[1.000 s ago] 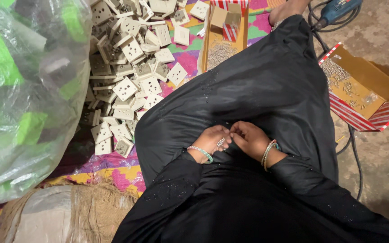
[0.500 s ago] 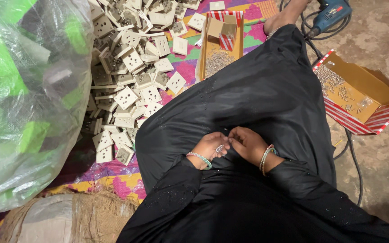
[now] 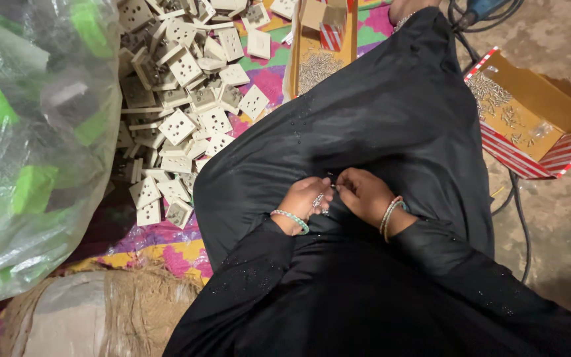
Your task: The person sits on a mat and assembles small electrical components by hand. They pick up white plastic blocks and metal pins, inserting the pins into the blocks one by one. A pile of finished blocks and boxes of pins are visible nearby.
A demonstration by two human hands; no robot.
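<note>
Grip: both hands meet at the middle of the frame over the lap; the left hand (image 3: pixel 306 201) and right hand (image 3: pixel 363 195) have their fingertips pressed together on some small metal parts (image 3: pixel 318 201), pinching them between them. What kind of parts these are is too small to tell.
Where the parts sit: just above the black cloth (image 3: pixel 378 125) covering the lap, centre of the frame.
Around: a heap of white socket plates (image 3: pixel 180 99) lies at upper left on a patterned mat (image 3: pixel 166 241); a cardboard box of screws (image 3: pixel 530 116) stands at right, another open box (image 3: pixel 318 59) at top centre.
Risk, dropping: the pieces look tiny, so a loose pinch could let one fall.
Risk, losing: dark folds would likely hide a fallen piece.
</note>
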